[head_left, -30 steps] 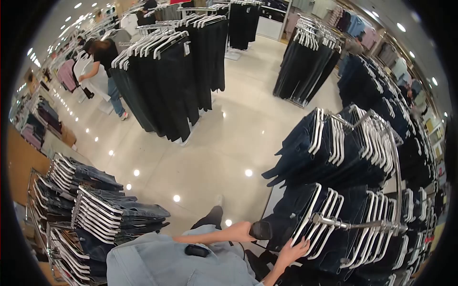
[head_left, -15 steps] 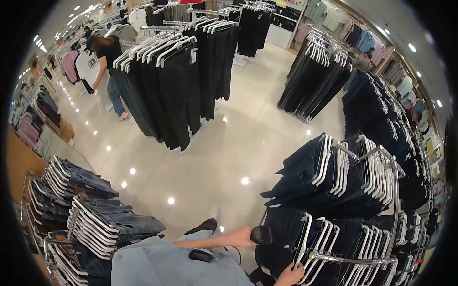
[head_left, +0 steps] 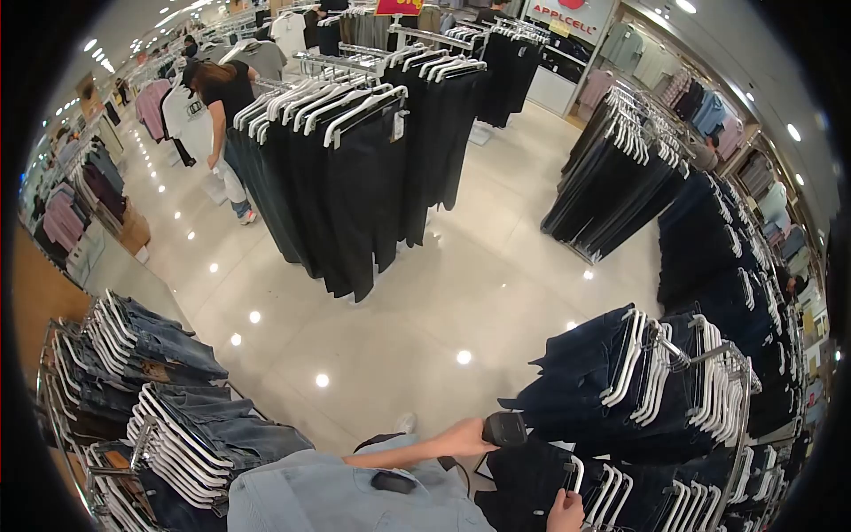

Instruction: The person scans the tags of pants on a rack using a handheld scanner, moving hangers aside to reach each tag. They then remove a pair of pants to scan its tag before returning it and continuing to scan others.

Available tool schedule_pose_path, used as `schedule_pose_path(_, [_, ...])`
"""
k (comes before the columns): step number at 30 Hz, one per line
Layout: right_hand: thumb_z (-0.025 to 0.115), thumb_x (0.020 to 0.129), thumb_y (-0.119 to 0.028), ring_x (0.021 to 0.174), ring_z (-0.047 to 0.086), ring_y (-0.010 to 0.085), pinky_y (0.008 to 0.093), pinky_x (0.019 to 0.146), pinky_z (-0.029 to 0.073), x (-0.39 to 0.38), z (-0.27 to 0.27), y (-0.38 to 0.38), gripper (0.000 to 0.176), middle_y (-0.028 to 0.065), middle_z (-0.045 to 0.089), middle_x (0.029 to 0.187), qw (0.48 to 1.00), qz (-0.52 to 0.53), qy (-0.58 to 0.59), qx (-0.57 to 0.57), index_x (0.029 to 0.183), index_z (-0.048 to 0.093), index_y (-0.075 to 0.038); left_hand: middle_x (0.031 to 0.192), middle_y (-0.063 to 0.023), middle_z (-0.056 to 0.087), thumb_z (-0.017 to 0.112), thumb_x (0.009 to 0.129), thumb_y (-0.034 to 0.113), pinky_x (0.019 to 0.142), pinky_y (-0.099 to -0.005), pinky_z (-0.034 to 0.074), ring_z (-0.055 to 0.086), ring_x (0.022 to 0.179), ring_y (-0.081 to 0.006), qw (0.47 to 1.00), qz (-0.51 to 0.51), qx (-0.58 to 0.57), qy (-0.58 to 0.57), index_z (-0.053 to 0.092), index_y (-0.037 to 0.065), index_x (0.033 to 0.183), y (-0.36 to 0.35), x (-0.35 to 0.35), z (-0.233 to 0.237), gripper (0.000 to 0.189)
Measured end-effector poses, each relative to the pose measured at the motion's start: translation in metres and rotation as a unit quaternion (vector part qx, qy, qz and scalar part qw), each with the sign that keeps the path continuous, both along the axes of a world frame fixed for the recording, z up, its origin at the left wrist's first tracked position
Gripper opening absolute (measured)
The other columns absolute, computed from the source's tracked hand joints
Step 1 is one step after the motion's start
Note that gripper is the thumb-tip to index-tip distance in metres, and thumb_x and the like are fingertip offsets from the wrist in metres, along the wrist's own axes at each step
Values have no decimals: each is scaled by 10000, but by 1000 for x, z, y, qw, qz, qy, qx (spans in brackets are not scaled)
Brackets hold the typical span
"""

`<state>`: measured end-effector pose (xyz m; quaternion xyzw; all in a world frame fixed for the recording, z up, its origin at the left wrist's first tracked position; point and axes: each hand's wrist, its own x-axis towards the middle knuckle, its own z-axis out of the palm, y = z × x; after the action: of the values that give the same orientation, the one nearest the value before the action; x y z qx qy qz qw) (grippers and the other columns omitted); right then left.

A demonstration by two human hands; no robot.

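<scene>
My left hand point(head_left: 464, 437) is closed around a black handheld device point(head_left: 505, 429) that looks like a barcode scanner. The device is held out over the front of the near right rack, close to dark trousers point(head_left: 523, 474). Lower down, my right hand point(head_left: 566, 512) grips the end of a white hanger point(head_left: 577, 475), from which dark trousers hang. This hanger is the front one in its row, slightly apart from the several white hangers point(head_left: 612, 492) behind it. My fingers partly hide the hanger.
On the left stands a rack of blue jeans point(head_left: 195, 412) on white hangers. Ahead, a rack of black trousers point(head_left: 355, 195) rises from the shiny tiled floor point(head_left: 425, 301). A person in a black top point(head_left: 226, 93) stands beyond it. More trousers point(head_left: 612, 177) hang at the right.
The view has tilted up, so the racks sit lower in it. My left hand has moved the black device slightly forward and right. My right hand still grips the white hanger.
</scene>
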<state>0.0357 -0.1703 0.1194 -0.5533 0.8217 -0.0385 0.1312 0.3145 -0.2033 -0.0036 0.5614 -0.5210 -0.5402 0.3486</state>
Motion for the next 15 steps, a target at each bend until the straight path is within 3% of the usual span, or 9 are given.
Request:
schedule_pose_path(2, [607, 998, -451, 1068, 699, 398, 487, 915, 539, 8, 1, -17, 447, 190, 744, 1143, 999, 25, -28, -28, 1200, 729, -71, 840, -268, 713, 792, 815, 292, 752, -467, 549, 707, 836, -435, 1000, 5, 22, -18, 704, -47, 955, -4, 10, -1, 378])
schedule_pose_path(4, [606, 996, -459, 1078, 695, 403, 483, 925, 536, 19, 8, -35, 453, 192, 739, 1159, 998, 28, -30, -44, 1201, 729, -73, 875, -264, 722, 796, 819, 316, 760, -451, 554, 716, 854, -425, 995, 81, -48, 42, 713, -35, 993, -11, 15, -7, 399])
schedule_pose_path(7, [608, 994, -461, 1097, 691, 403, 478, 941, 533, 12, -10, -63, 456, 195, 731, 1191, 998, 24, -32, -58, 1203, 730, -75, 885, -251, 730, 801, 820, 334, 771, -442, 557, 723, 849, -409, 995, 82, -37, 48, 727, -12, 1025, -22, 22, -14, 409])
schedule_pose_path(9, [723, 941, -264, 1241, 534, 409, 472, 1019, 462, -4, -39, -82, 399, 211, 554, 1329, 988, 24, -92, -122, 1229, 642, 0, 879, -244, 733, 801, 820, 333, 770, -437, 558, 725, 836, -396, 995, 83, -28, 42, 728, -14, 1027, -28, 27, -12, 410])
schedule_pose_path(11, [669, 987, -322, 1237, 549, 401, 464, 1021, 467, -5, -51, -100, 441, 216, 547, 1352, 993, 20, -30, -116, 1283, 614, 0, 872, -238, 735, 800, 821, 333, 770, -431, 559, 726, 822, -383, 996, 84, -18, 35, 728, -15, 1028, -33, 31, -11, 412])
schedule_pose_path(14, [647, 1011, -323, 1274, 524, 406, 470, 1060, 452, -25, -86, -148, 534, 217, 536, 1388, 970, 61, 45, -231, 1415, 518, 1, 864, -222, 740, 801, 821, 325, 768, -416, 563, 729, 804, -348, 993, 107, -39, 29, 726, -19, 1042, -44, 40, -13, 415])
schedule_pose_path(15, [649, 1017, -316, 1348, 468, 414, 491, 1098, 438, -24, -86, -164, 559, 242, 485, 1446, 973, 35, 57, -219, 1437, 496, 18, 870, -217, 742, 802, 821, 322, 773, -409, 564, 731, 811, -331, 993, 111, -22, 20, 724, -17, 1060, -50, 42, -16, 422])
